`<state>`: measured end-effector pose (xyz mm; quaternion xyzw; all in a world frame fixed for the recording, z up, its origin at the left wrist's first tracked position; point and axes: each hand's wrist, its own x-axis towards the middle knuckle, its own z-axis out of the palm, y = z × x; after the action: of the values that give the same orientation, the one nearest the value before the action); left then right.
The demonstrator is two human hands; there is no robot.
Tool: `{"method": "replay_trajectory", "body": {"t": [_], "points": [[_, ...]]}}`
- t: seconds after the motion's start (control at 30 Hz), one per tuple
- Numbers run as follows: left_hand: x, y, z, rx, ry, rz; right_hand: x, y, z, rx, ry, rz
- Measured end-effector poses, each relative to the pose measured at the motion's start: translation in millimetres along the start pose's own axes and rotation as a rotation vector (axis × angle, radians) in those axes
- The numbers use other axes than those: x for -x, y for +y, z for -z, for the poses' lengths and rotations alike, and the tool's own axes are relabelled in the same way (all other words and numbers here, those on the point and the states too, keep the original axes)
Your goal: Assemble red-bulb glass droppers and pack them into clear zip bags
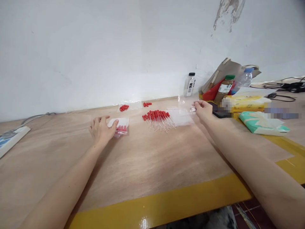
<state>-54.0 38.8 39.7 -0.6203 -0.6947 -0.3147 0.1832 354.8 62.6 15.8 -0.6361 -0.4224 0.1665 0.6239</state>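
My left hand (102, 128) covers part of the small bag (123, 122). Clear bag (185, 102) at my right hand (202, 109): outline too faint to trace. My forearms (71, 179) run off-frame. Power strip (15, 140) cut at left edge, cables (289, 86) at right. Yellow packet's (251, 103) left end pixelated. Green-capped bottle's (225, 89) fine print unreadable.

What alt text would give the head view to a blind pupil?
A person's right hand pinches a clear plastic bag over a wooden table; the left hand, fingers spread, is at a small bag of red pieces. Between the hands lie many thin, red-topped rods.
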Motion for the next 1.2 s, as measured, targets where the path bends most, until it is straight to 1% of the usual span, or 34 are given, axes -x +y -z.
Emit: {"method": "replay_trajectory", "body": {"t": [0.03,0.07,0.1,0.13,0.17,0.2,0.23,0.27,0.3,0.33,0.37,0.43,0.47,0.5,0.57,0.63,0.67,0.7,0.77,0.8,0.87,0.93,0.97,1.0,1.03,1.1,1.13,1.17,1.2], "points": [[3,4,2.2,0.031,0.022,-0.034,2,-5,1,-0.106,-0.062,0.015],[6,10,4.4,0.089,0.028,-0.076,6,-11,2,-0.173,-0.170,0.022],[10,16,6.4,0.179,0.007,-0.129,11,-17,3,-0.216,-0.316,0.020],[16,23,8.1,0.300,-0.048,-0.176,18,-23,4,-0.240,-0.487,0.009],[23,31,9.6,0.438,-0.149,-0.212,26,-28,4,-0.245,-0.671,-0.009],[31,39,10.9,0.581,-0.277,-0.227,34,-32,4,-0.230,-0.850,-0.032],[40,47,12.1,0.711,-0.412,-0.219,43,-36,2,-0.198,-1.004,-0.055],[49,55,13.4,0.839,-0.546,-0.175,52,-39,0,-0.153,-1.128,-0.080],[58,61,14.9,0.950,-0.676,-0.116,61,-41,-4,-0.105,-1.223,-0.101],[67,66,16.5,1.014,-0.790,-0.072,69,-42,-7,-0.061,-1.278,-0.110],[74,70,18.2,1.034,-0.874,-0.062,76,-42,-11,-0.020,-1.306,-0.101],[85,72,21.0,1.023,-0.970,-0.098,88,-41,-17,0.053,-1.292,-0.035],[88,71,21.7,1.005,-0.988,-0.121,93,-41,-19,0.082,-1.274,0.007],[90,69,21.7,0.991,-0.986,-0.137,96,-40,-20,0.101,-1.252,0.052],[92,63,20.1,0.972,-0.944,-0.139,101,-39,-18,0.118,-1.196,0.163],[91,57,18.1,0.950,-0.880,-0.145,104,-40,-12,0.131,-1.158,0.331],[90,55,17.7,0.929,-0.867,-0.165,105,-41,-9,0.143,-1.153,0.427],[89,53,17.9,0.896,-0.870,-0.203,106,-42,-6,0.159,-1.152,0.514],[84,53,19.8,0.799,-0.884,-0.329,110,-45,-2,0.177,-1.128,0.632],[82,55,20.9,0.751,-0.881,-0.414,112,-47,-1,0.181,-1.096,0.673],[74,61,21.9,0.670,-0.822,-0.618,119,-50,-3,0.194,-1.013,0.734],[66,72,19.3,0.584,-0.721,-0.840,127,-51,-7,0.208,-0.979,0.757],[62,78,16.6,0.530,-0.657,-0.932,130,-51,-10,0.210,-0.985,0.740],[59,85,13.4,0.475,-0.583,-0.992,133,-50,-13,0.210,-0.998,0.699],[56,91,10.3,0.441,-0.486,-1.000,136,-48,-15,0.215,-1.007,0.641],[56,100,7.0,0.433,-0.279,-0.870,140,-44,-17,0.252,-0.984,0.504],[59,103,7.8,0.445,-0.215,-0.786,141,-42,-16,0.289,-0.955,0.441],[63,104,10.7,0.460,-0.199,-0.717,141,-41,-15,0.337,-0.918,0.393],[69,104,15.6,0.477,-0.236,-0.680,140,-41,-12,0.396,-0.885,0.366]]}}
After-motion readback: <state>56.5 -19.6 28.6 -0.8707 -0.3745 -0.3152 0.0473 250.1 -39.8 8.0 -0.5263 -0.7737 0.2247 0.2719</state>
